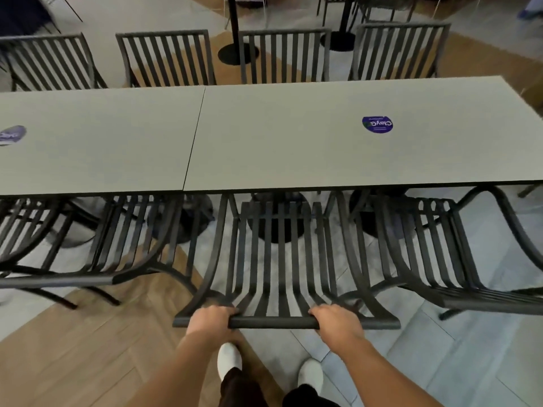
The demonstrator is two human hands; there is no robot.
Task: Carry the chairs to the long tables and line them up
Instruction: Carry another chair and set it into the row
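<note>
Both hands (210, 320) (338, 321) gripping chair (282, 259) top rail, seat tucking under bench (293, 142) edge; four chairs (283, 54) lining top of frame.

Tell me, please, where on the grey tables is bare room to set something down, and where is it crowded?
The right grey tabletop is bare between the seam and the round purple sticker. The left grey tabletop is bare right of its blurred sticker. Below the near edge it is crowded: black slatted metal chairs side by side, both hands gripping the middle one.
</note>
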